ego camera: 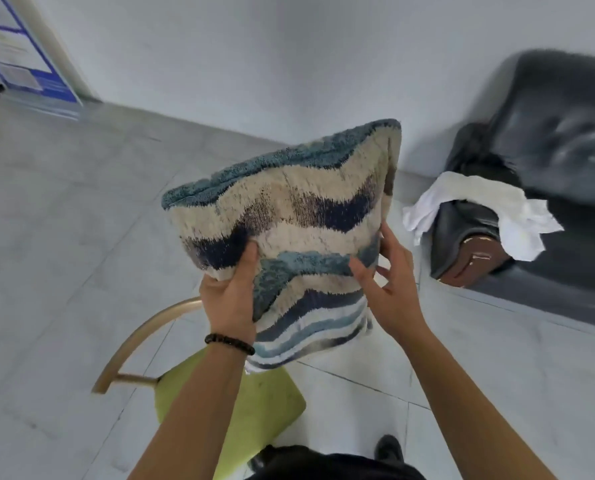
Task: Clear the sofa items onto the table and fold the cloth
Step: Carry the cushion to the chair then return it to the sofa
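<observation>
A blue, navy and cream wavy-patterned cushion (296, 209) is held up in the air in front of me. My left hand (230, 292) grips its lower left edge, thumb pressed into the fabric. My right hand (389, 282) holds the lower right edge, thumb on the front and fingers spread along the side. A white cloth (476, 209) lies crumpled over the arm of the dark leather sofa (559, 150) at the right. No table is in view.
A chair with a green seat (254, 403) and a curved gold backrest (143, 337) stands directly below the cushion. Grey tiled floor (64, 237) spreads to the left. A blue-framed board (19, 57) leans at the far left wall.
</observation>
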Tool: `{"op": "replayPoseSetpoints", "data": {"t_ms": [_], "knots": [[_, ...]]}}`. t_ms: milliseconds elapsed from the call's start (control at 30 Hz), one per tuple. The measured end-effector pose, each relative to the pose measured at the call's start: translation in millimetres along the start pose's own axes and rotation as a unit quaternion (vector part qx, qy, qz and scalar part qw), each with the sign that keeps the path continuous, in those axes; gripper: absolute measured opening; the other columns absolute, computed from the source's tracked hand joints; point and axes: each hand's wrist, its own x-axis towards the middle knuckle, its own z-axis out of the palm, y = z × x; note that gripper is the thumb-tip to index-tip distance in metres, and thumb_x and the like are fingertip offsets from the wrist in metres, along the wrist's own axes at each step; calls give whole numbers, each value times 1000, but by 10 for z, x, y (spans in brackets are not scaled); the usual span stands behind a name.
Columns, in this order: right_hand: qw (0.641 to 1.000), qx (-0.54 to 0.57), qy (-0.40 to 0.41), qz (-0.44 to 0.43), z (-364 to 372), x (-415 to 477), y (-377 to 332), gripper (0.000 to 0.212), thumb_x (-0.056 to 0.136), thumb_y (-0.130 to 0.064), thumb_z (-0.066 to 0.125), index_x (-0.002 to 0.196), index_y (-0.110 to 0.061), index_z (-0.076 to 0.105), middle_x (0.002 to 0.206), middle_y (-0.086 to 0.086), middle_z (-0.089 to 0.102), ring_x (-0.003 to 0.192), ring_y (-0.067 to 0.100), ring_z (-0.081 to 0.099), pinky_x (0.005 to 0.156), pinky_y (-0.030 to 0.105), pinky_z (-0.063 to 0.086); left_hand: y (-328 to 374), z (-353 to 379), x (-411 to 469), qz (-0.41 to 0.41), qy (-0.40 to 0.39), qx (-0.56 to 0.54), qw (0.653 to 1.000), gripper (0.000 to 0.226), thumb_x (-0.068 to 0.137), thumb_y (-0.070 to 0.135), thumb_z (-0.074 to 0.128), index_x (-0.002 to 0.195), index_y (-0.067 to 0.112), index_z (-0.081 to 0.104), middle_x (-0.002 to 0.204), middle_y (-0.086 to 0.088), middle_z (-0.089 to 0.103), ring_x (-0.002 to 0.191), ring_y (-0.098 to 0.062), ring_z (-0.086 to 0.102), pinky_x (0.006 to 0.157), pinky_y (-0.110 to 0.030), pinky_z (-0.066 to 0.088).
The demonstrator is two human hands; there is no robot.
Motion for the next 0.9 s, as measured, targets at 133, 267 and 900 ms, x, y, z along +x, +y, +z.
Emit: {"op": "replayPoseSetpoints", "data": {"t_ms": [133,267,900], "knots": [[999,30,24,29,-932,-260,387,94,67,-73,70,143,-59,17,140,-30,34,135,-3,32,113,39,35,-165,738,-441,-33,-59,3,998,63,54,57,85,77,8,54,42,9,37,54,-18,62,106,-45,37],[992,79,66,70,-1912,-577,987,110,57,-60,88,146,-49,23,144,-19,37,137,10,38,108,48,43,-506,1610,-1073,-72,-113,12,991,61,58,57,85,92,11,62,56,6,52,58,-12,55,71,-33,54],[898,25,384,212,-5547,-343,2827,33,81,-30,78,87,-24,46,86,5,62,77,27,60,61,43,51,-2199,5434,-2671,88,-304,255,914,130,51,62,84,146,35,0,155,-3,23,139,-20,30,113,-42,30]]}}
